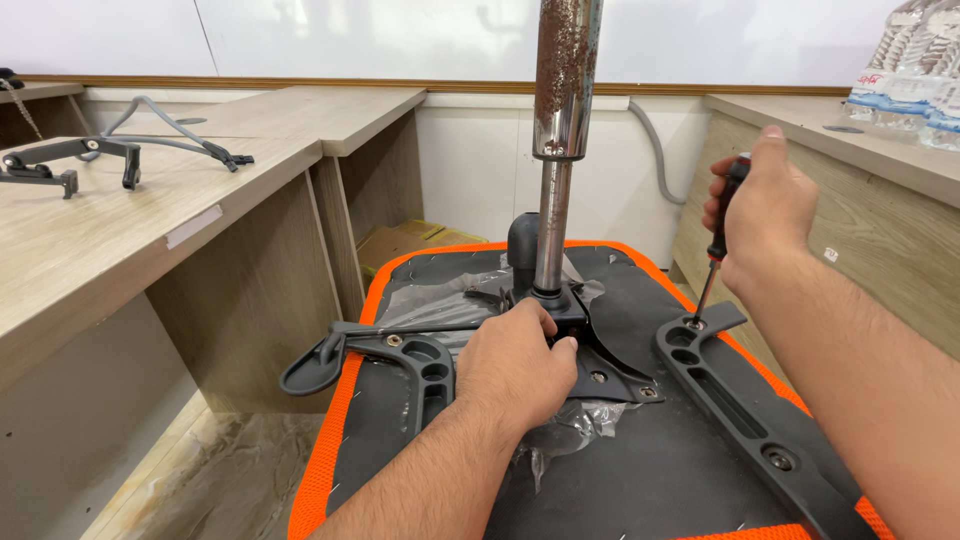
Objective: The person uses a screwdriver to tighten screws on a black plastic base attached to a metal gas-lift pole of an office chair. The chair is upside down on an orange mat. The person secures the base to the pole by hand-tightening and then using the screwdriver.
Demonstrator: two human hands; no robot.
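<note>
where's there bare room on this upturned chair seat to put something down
Free: the black seat underside between the left hand and the right armrest bracket. The desk top on the left is bare in front of the loose bracket. Crowded: around the rusty gas cylinder, mechanism plate and lever.

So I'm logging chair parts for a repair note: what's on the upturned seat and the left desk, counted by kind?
Armrest brackets on the seat: 2
Gas lift column: 1
Screwdriver, in the right hand: 1
Loose arm frames on the left desk: 2
Total: 6
</note>
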